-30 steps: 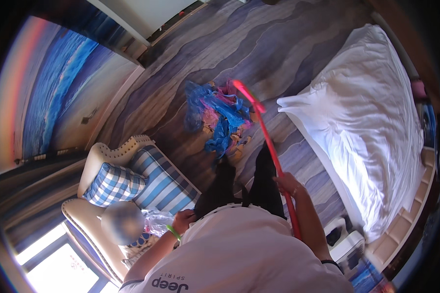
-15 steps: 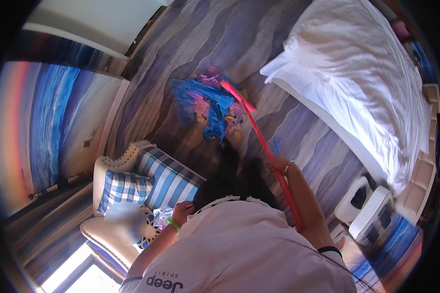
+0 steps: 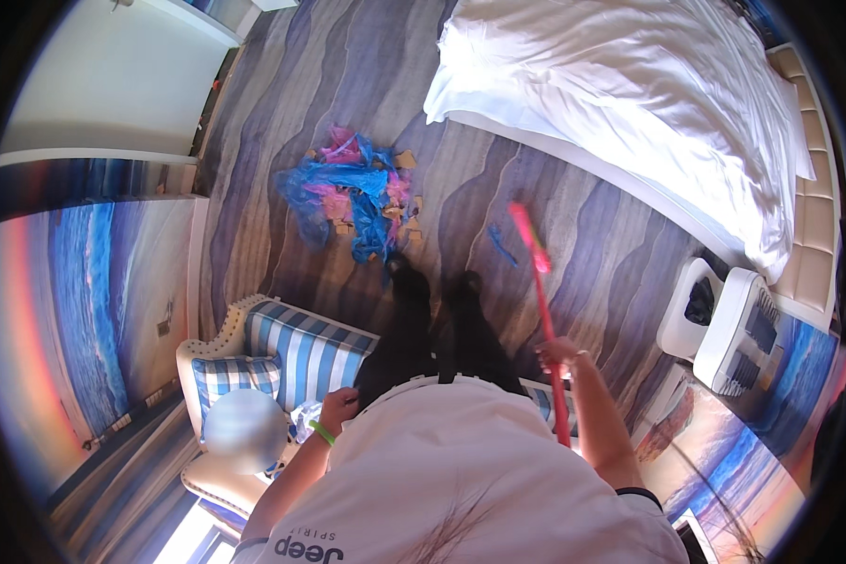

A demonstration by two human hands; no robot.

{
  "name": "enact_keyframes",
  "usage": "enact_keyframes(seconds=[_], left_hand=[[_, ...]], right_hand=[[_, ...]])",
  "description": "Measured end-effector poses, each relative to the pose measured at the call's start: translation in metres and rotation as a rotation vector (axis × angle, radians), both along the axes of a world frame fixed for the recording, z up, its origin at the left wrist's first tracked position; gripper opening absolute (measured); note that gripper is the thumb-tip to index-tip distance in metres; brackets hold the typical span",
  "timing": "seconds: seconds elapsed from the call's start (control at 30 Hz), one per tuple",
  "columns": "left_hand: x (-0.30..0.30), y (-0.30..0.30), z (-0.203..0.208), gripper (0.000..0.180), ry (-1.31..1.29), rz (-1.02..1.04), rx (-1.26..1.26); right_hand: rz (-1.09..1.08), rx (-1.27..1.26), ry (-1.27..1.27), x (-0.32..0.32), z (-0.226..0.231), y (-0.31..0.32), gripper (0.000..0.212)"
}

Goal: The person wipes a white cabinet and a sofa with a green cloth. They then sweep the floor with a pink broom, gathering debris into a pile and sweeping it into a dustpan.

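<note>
My right hand [image 3: 559,353] is closed around the red handle of a broom [image 3: 549,320]. The broom's pink-red head is low over the floor, ahead of my right foot and a little right of a thin blue plastic strip [image 3: 503,245]. I cannot tell whether the head touches the floor. To the left, ahead of my feet, a pile of crumpled blue and pink plastic bags [image 3: 367,183] lies with several bits of brown cardboard [image 3: 405,160]. Down by my left hip, my left hand [image 3: 339,407] is curled closed and appears to hold nothing.
A bed with white sheets [image 3: 620,103] stands at the far right. Beside it are a white stool-like seat [image 3: 738,329] and a white bin [image 3: 691,305] with a dark bag. On the left is a striped sofa [image 3: 305,343] with a checked cushion [image 3: 238,381]. Wavy-patterned flooring [image 3: 348,56] runs between.
The broom head has moved right, away from the bag pile to beside the blue strip. My view has shifted, and the pile now appears farther left. My left hand stays by my hip.
</note>
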State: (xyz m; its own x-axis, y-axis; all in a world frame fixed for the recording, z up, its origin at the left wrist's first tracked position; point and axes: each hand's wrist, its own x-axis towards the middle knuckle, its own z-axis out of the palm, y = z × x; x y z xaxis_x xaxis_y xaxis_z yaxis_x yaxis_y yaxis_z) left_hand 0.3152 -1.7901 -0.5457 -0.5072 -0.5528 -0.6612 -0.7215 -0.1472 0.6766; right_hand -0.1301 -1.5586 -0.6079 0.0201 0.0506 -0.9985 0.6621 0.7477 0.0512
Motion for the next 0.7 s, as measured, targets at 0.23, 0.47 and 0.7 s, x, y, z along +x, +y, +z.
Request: enact_keyframes(seconds=[0.23,0.47,0.7], left_hand=[[-0.009,-0.016,0.016,0.018,0.010,0.015,-0.021],[0.011,-0.061,0.023,0.018,-0.096,-0.136,-0.150],[0.104,-0.138,-0.011,0.018,0.020,0.118,-0.070]], right_hand=[[0.037,-0.373,-0.115,0.010,0.032,-0.067,0.021],[0.155,-0.208,0.125,0.016,0.041,-0.081,0.020],[-0.078,-0.022,-0.122,0.074,-0.041,-0.147,0.022]])
